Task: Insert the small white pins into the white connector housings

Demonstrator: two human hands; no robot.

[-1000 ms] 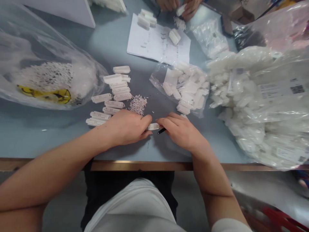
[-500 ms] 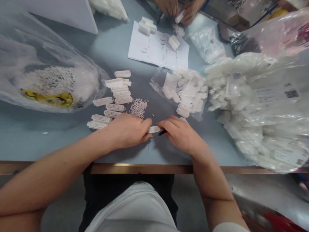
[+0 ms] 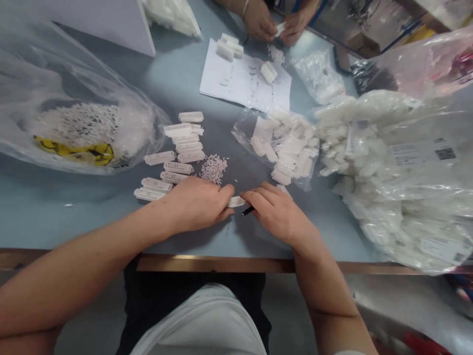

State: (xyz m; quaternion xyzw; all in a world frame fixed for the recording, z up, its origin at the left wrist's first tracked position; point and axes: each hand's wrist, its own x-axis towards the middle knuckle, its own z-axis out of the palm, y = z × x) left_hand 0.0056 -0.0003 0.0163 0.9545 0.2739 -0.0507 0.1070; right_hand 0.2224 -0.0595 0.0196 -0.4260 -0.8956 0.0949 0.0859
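A smooth, pale blue-grey table (image 3: pixel 62 222) with a brown edging fills the view. On the right slumps a large clear polythene bag (image 3: pixel 399 197) with printed labels, crammed with white plastic parts; on the left lies a glossy clear bag (image 3: pixel 70 64) holding a mass of tiny white pieces and a yellow mark. Ahead sit a printed paper sheet (image 3: pixel 244 81) carrying a few white blocks and a smaller clear bag (image 3: pixel 284 148) of white parts. Beyond the paper, a co-worker's hands (image 3: pixel 275 24) hold something small and white. Ribbed white plastic strips (image 3: pixel 181 158) lie in loose rows beside a granular heap of tiny white pieces (image 3: pixel 213 168). The left hand (image 3: pixel 195 204) pinches a white strip (image 3: pixel 236 201) between the hands, its fingertips at the strip's left end, while the right hand (image 3: pixel 279 214) curls around a slim black pen (image 3: pixel 248 210) just below the strip's right end. Compared with the earlier frames, the grip and the strip's place between the hands match, while the whole scene sits slightly lower in view.
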